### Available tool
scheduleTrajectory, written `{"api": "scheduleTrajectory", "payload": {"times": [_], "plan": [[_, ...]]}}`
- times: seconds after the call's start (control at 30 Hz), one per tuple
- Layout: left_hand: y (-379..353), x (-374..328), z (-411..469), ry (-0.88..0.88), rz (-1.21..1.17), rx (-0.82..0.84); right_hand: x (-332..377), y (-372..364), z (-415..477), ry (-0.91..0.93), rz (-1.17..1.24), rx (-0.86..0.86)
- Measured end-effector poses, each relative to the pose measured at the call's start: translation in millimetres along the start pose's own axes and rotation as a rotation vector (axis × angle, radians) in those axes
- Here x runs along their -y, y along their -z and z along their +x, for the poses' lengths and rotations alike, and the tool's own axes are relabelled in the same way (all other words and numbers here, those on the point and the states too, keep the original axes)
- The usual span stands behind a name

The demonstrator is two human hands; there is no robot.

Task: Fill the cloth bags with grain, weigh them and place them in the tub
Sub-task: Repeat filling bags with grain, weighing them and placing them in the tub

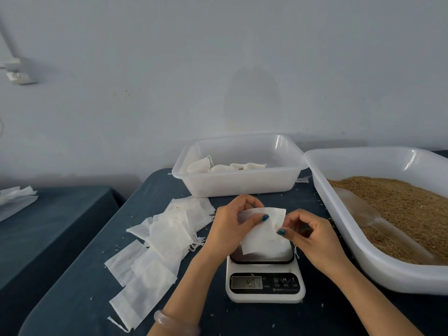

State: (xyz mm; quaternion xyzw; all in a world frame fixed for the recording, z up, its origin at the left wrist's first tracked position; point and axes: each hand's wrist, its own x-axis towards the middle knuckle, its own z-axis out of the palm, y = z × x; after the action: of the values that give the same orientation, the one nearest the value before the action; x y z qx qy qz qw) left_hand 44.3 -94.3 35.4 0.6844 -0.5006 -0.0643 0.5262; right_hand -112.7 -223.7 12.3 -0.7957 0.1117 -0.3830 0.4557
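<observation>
A flat, square white cloth bag (265,230) hangs a little below the middle of the frame, tilted and looking thin and limp, with a few faint specks on its face. The left hand (229,227) pinches its left side, thumb laid across the front and fingers curled behind. The right hand (314,238) pinches the right edge between thumb and bent fingers. A thin white drawstring (296,251) dangles from the bag's right side.

The bag is held over a white digital kitchen scale (265,286) and hides most of its dark weighing plate. The scale's display is lit, but its figures are too blurred to read. A pale translucent bangle (169,321) sits on the left wrist at the bottom edge. Left of the hands, a loose fan of flat white empty bags (164,238) spreads across the dark blue cloth-covered table (80,287), with stray grains scattered around them. At the far left stands a second dark blue table (48,226) carrying some white sheets (14,197).

Above the hands, a clear rectangular plastic tub (242,185) holds several plump white filled bags (218,167) on its left side. On the right, a large white plastic tub (378,270) holds a bed of brown grain (400,204), with a translucent scoop (363,214) lying in it.
</observation>
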Motion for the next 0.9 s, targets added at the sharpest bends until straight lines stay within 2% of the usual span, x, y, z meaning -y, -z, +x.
{"api": "scheduleTrajectory", "payload": {"times": [0.13, 0.3, 0.47, 0.7, 0.8, 0.9], "plan": [[0, 1, 0, -0.008, 0.013, 0.0, -2, -1, 1, 0.028, -0.071, -0.017], [0, 3, -1, 0.023, 0.074, 0.057, -5, 3, 1, 0.123, -0.335, -0.205], [0, 6, 0, 0.033, 0.062, 0.034, -1, 1, -1, 0.208, -0.291, -0.166], [1, 3, 0, 0.013, 0.045, 0.024, 0, -2, -4, 0.018, -0.081, -0.032], [-2, 0, -2, -0.02, 0.235, 0.045, -1, -2, -3, 0.02, -0.078, -0.053], [-11, -4, -8, -0.222, 0.535, 0.058, -1, -2, -3, 0.012, -0.098, -0.094]]}}
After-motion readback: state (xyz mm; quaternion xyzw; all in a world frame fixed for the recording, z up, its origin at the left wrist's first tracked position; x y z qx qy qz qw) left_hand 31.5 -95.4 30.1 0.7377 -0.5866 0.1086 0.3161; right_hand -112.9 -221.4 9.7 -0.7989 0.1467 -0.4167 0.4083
